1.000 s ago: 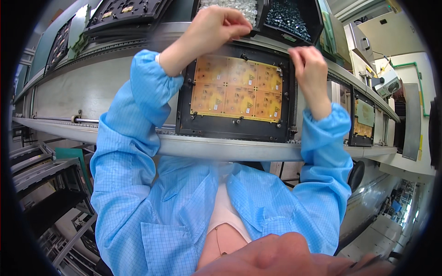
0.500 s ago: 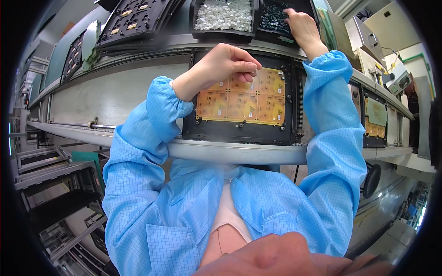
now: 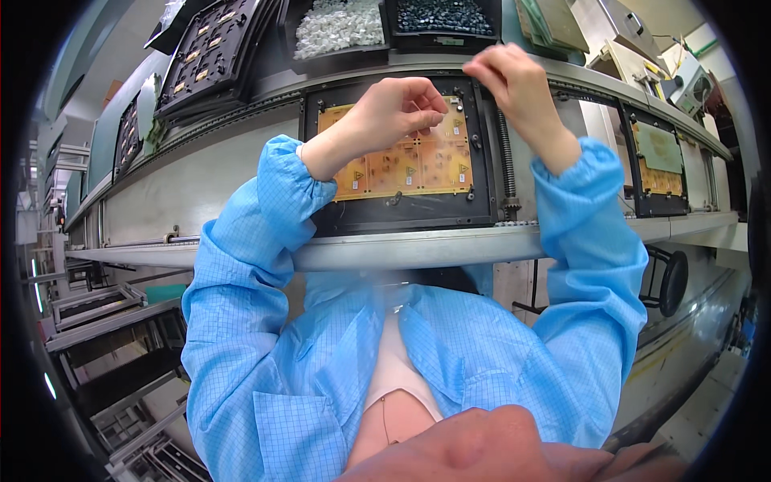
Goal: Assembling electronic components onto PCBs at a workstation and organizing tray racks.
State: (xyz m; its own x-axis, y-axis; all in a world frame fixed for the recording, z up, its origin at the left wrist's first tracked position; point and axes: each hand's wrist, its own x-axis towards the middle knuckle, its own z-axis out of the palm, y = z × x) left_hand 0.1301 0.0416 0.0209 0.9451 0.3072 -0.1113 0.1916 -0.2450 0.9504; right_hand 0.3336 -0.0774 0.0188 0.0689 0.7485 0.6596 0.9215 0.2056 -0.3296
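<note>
A yellow-orange panel of circuit boards [image 3: 440, 165], divided into several sections, lies in a black carrier frame [image 3: 361, 221] on the conveyor. Over the panel's upper part hovers my left hand [image 3: 393, 112], its fingers and thumb pinched together; whatever they hold is too small to make out. My right hand [image 3: 518, 84] is raised beside the frame's upper right corner, just in front of the dark-parts bin, fingertips closed together. Its contents, if any, are hidden. Small white parts [image 3: 341, 28] fill one black bin, and small dark blue-black parts [image 3: 446, 16] fill the bin beside it.
Stacked black carriers [image 3: 205, 60] stand at the far left. Green sheets [image 3: 550, 28] lie beyond the bins to the right. Another carrier with a board [image 3: 662, 181] sits further right on the conveyor. The metal front rail [image 3: 401, 247] runs before me; a round black stool seat [image 3: 673, 283] is lower right.
My right hand has left the dark-parts bin and come back toward the carrier frame, its fingers now closed. My left hand stays pinched above the panel. The whole view has shifted slightly.
</note>
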